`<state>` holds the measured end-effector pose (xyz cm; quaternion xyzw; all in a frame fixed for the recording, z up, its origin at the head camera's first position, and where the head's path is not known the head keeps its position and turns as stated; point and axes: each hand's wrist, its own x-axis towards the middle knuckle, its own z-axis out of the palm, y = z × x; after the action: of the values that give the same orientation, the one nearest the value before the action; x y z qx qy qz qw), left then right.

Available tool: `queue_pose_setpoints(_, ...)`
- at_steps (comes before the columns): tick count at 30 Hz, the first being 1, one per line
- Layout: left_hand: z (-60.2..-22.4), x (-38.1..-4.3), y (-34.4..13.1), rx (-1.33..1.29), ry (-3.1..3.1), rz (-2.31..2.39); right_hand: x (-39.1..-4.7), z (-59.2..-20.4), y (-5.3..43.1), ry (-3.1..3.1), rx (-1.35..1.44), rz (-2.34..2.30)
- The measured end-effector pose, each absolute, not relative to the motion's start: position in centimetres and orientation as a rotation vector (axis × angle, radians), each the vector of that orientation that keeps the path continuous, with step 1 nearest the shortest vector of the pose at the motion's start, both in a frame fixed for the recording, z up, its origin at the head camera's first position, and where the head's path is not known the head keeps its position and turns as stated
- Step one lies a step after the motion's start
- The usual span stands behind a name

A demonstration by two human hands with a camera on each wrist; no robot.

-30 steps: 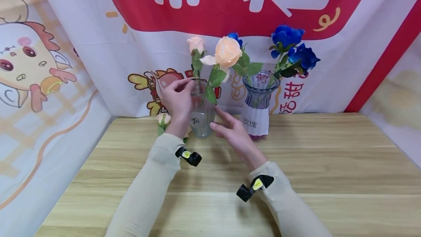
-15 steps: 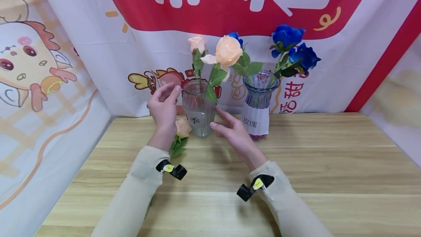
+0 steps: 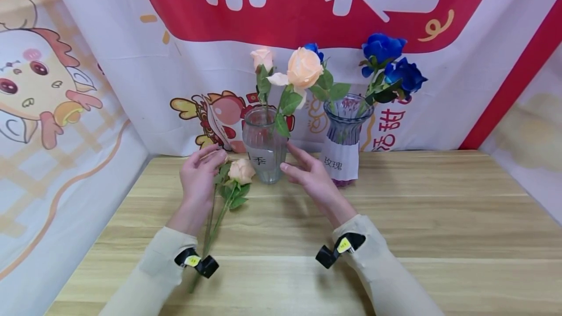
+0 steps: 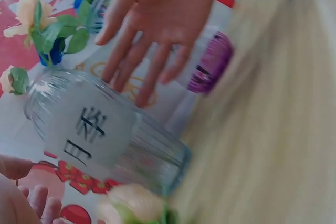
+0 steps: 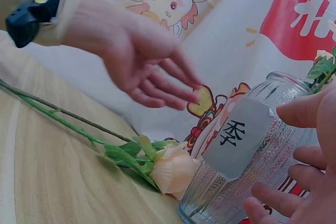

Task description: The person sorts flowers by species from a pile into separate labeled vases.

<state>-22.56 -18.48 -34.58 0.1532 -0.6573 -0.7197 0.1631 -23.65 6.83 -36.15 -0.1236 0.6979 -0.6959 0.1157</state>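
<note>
A clear glass vase (image 3: pixel 265 160) with a white paper label stands at the table's back. It holds a small pink rose (image 3: pixel 262 58) and a larger peach rose (image 3: pixel 304 67). My right hand (image 3: pixel 313 179) is at the vase's right side, fingers extended; whether they touch the glass is hard to tell. Left of the vase, a cut peach rose (image 3: pixel 241 171) lies on the table beside a second stem, whose bloom is mostly hidden. Above these stems hovers my left hand (image 3: pixel 197 182), fingers loose and holding nothing, as the right wrist view (image 5: pixel 149 61) confirms.
A bluish vase (image 3: pixel 347 133) with a white label stands to the right, holding several blue roses (image 3: pixel 406 76). Behind both vases hangs a printed cloth (image 3: pixel 219 87). The wooden table (image 3: pixel 417 228) extends to the right and front.
My left hand has let go of the small pink rose in the vase and moved left and down toward the lying stems. My right hand has stayed beside the vase.
</note>
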Motion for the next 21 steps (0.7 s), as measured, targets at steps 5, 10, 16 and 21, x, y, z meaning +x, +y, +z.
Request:
queue_pose_setpoints(5, -35.9, -21.0, -20.0, 0.56, -1.989, -1.986, -23.6, -36.1, 6.8, 2.026, -0.366, -2.05)
queue_pose_setpoints(10, -37.3, -19.6, -21.6, 0.627, -2.078, -1.979, -23.5, -36.0, 6.8, 2.024, -0.361, -2.046)
queue_pose_setpoints(16, -39.1, -18.5, -22.8, 0.651, -2.157, -2.003, -23.4, -36.0, 6.8, 2.019, -0.362, -2.055)
queue_pose_setpoints(21, -40.0, -18.2, -23.0, 0.659, -2.256, -1.961, -23.4, -36.0, 6.8, 2.026, -0.357, -2.05)
